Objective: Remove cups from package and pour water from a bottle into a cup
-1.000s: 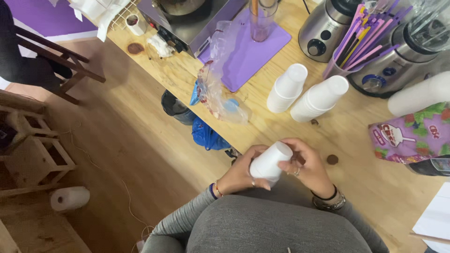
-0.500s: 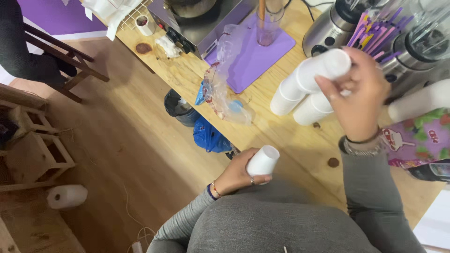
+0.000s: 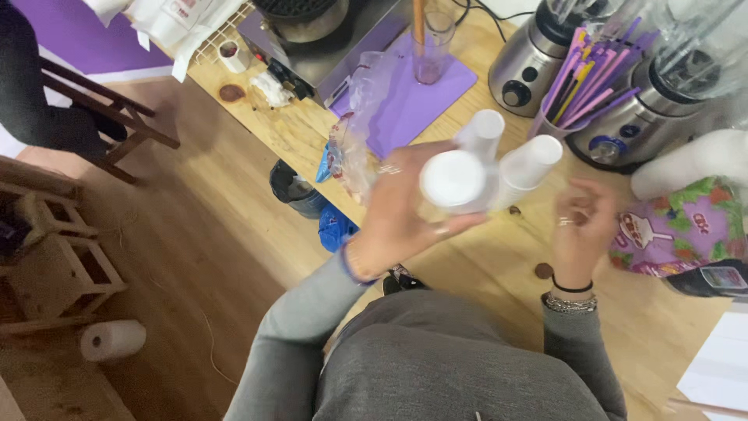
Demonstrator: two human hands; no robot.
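White plastic cup sits gripped in our left hand, lifted above the wooden counter with its closed round base turned toward the camera. Its long axis runs away from us, roughly toward the two stacks of matching cups lying on their sides just beyond it, so the rim is hidden behind the base. Our left fingers curl around the cup's lower wall and the thumb presses from the upper side, clamped firmly on it. Our right hand hovers to the right, near but not touching; its fingers look loosely curled and blurred, and we cannot tell whether they pinch anything. The left hand is plainly the nearer one, being on the cup itself.

The cup looks thin, smooth and matte, lightly tapered, the sort of wall we judge would buckle under a hard squeeze. Behind the stacks lie a purple mat with a clear glass, a holder of pink and purple straws, and two steel-bodied blenders. A crinkled clear plastic bag lies left of the cup, a colourful printed packet to the right, and a small brown disc rests on the counter near our right wrist.
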